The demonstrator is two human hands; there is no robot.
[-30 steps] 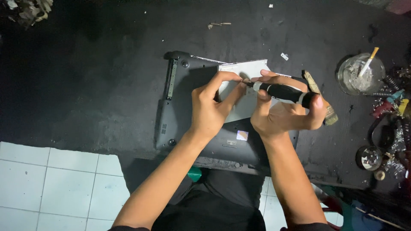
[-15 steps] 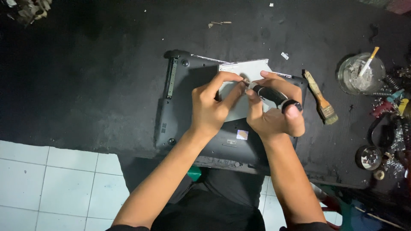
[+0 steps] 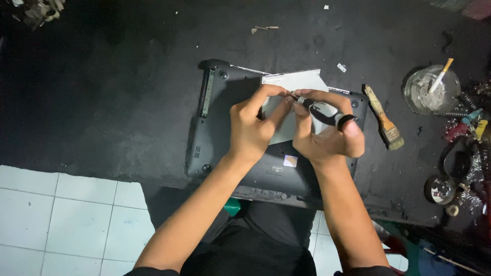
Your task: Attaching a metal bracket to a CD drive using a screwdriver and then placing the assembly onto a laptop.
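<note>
On the upturned laptop (image 3: 225, 128), the right hand (image 3: 327, 135) clamps a screwdriver (image 3: 323, 111) tip-down at the grey drive (image 3: 294, 84), while the left hand (image 3: 253, 128) pinches there, steadying it.

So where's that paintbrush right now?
In the head view the paintbrush lies on the dark table, right of the upturned laptop, between the right hand and the glass bowl.

Probably a repair workshop: black bench (image 3: 102, 102), brush (image 3: 384, 118), scattered parts (image 3: 465, 128).
</note>
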